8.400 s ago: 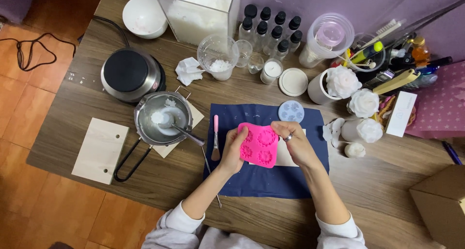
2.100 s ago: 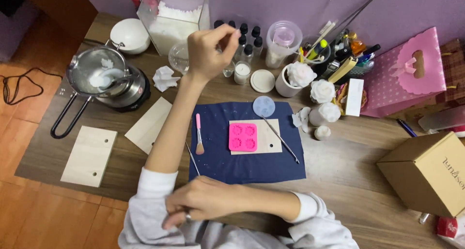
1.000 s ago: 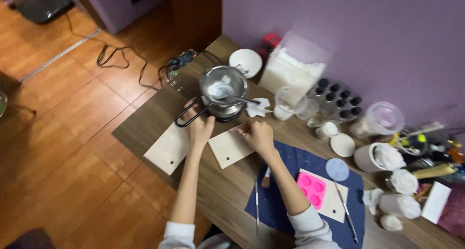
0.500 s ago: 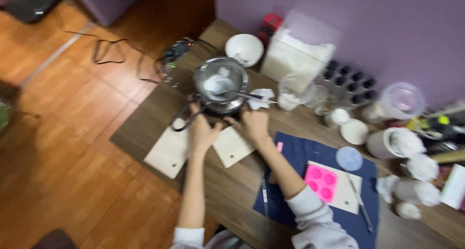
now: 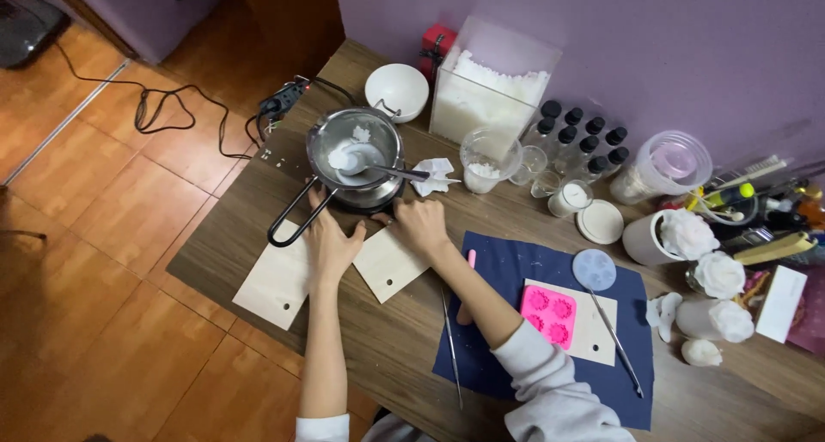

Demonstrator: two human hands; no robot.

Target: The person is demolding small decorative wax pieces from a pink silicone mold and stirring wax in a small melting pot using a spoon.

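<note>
A steel pot (image 5: 356,154) with a long black handle sits on a small black hotplate (image 5: 365,203) at the table's back left. White wax and a metal spoon (image 5: 404,173) lie in the pot. My left hand (image 5: 329,243) rests on the table against the hotplate's front, under the handle. My right hand (image 5: 418,225) touches the hotplate's front right side. Whether the fingers grip the hotplate or only press on it is unclear. A pink flower mould (image 5: 548,315) lies on a wooden board over a dark blue cloth (image 5: 507,270) to the right.
Two wooden boards (image 5: 273,286) lie by my hands. A white bowl (image 5: 396,91), a clear box of white flakes (image 5: 490,90), a cup, small dark-capped bottles (image 5: 577,134), jars, white wax flowers (image 5: 718,274) and tools crowd the back and right. A black cable (image 5: 185,103) trails over the floor.
Earlier my hands held the pink mould, then my left hand reached to the bottles. Both hands have since moved left to the hotplate, where the pot now sits; the view steadied.
</note>
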